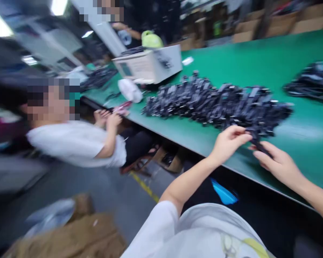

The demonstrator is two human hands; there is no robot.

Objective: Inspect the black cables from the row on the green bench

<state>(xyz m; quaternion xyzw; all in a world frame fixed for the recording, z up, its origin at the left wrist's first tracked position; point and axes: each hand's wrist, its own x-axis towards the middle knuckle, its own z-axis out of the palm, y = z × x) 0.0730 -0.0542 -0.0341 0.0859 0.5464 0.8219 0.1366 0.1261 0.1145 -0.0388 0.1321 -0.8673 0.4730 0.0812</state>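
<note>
On the green table lies a long pile of bundled black cables (215, 104), with pale glints of metal along its edges. At the pile's near right end, my left hand (227, 141) pinches one end of a dark, cable-like piece (255, 139) between thumb and fingers. My right hand (277, 161) is closed around the lower end of the same piece, close to the table's front edge. Blur and my fingers hide its details, so its exact form is unclear.
Another heap of black cables (312, 84) lies at the right. A white box (156, 66) stands behind the pile, near a white roll-like object (130, 90). A co-worker in a white shirt (80, 143) sits at the left. Cardboard (78, 236) lies on the floor.
</note>
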